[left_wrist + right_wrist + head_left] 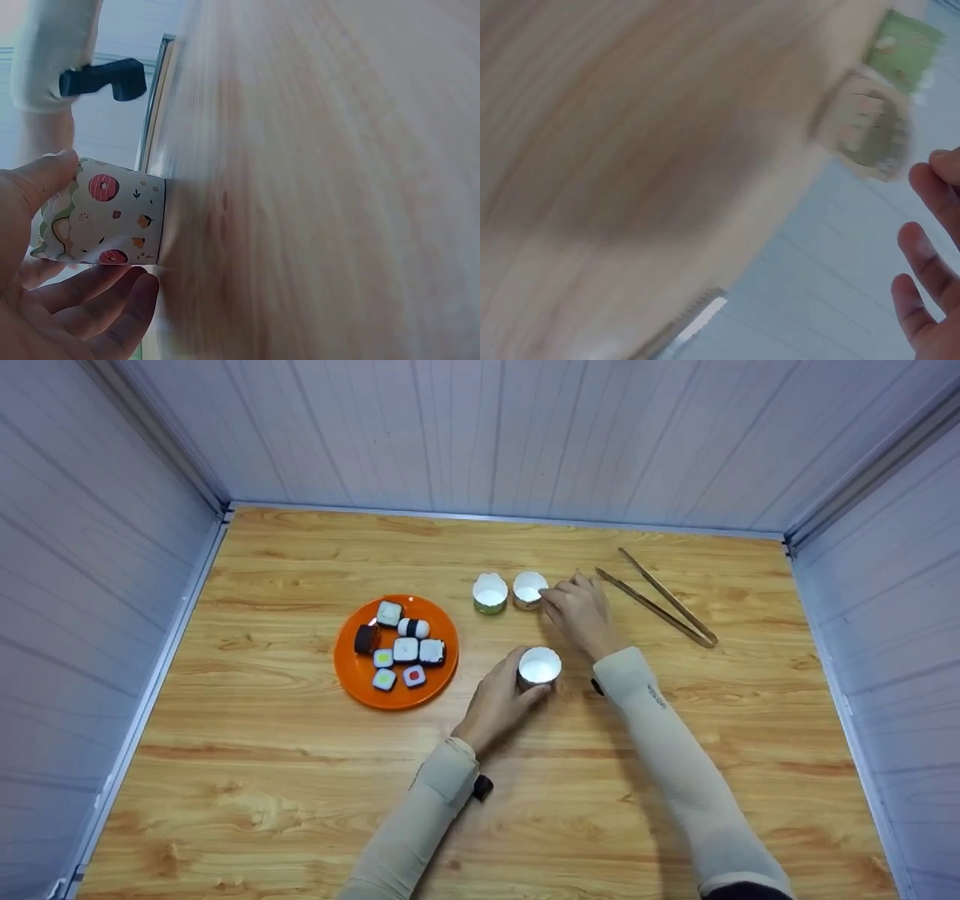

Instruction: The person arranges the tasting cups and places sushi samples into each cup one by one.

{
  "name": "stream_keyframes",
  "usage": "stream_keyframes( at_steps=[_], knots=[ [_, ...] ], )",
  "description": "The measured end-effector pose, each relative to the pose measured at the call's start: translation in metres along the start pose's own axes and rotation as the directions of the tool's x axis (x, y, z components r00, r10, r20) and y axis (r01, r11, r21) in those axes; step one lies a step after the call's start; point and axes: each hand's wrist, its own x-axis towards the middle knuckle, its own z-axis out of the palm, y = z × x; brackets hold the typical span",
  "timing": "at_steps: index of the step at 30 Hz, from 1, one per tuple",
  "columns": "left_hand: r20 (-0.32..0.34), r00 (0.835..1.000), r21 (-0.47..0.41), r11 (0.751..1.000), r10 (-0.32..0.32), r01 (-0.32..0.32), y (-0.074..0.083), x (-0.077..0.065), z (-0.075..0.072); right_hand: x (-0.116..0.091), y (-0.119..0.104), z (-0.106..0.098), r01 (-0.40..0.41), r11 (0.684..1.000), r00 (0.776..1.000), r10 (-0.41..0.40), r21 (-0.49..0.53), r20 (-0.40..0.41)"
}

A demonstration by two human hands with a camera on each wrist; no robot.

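Observation:
My left hand (498, 702) holds a white paper baking cup (539, 667), thumb on one side and fingers on the other. In the left wrist view the cup (116, 214) shows a doughnut print and a scalloped rim, with its base at the tabletop. Farther back, my right hand (582, 611) hovers just right of a second paper cup (529, 591). In the right wrist view its fingers (928, 259) are spread and slightly bent, apart from that blurred cup (870, 127). A green paper cup (490, 594) stands to the left of the second cup.
An orange plate (352, 681) with several sushi pieces (406, 649) lies left of the hands. Wooden tongs (670, 604) lie spread on the table at the back right. Pale panels (480, 442) wall in the wooden table (262, 780) at the back and sides.

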Motion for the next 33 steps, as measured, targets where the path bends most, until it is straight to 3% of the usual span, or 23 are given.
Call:
stream_keyframes(
  at_steps=[5,14,21,33],
  knots=[
    [-0.006,1.0,0.005,1.0,0.01,-0.01,-0.001,-0.002,0.0,-0.014,-0.022,-0.032,0.02,1.0,1.0,-0.019,0.02,-0.019],
    [-0.008,0.999,0.034,0.999,0.031,-0.031,-0.001,-0.001,-0.001,-0.049,-0.063,-0.072,-0.011,0.999,0.991,0.005,0.047,0.135],
    [-0.006,0.999,0.026,0.999,0.035,-0.035,-0.001,0.0,-0.001,-0.071,-0.073,-0.07,-0.063,0.998,0.937,0.05,0.025,0.346],
    [0.007,1.0,0.027,1.0,0.011,-0.011,-0.001,0.001,0.001,-0.075,-0.074,-0.054,-0.075,0.995,0.939,0.048,0.065,0.34]
  ],
)
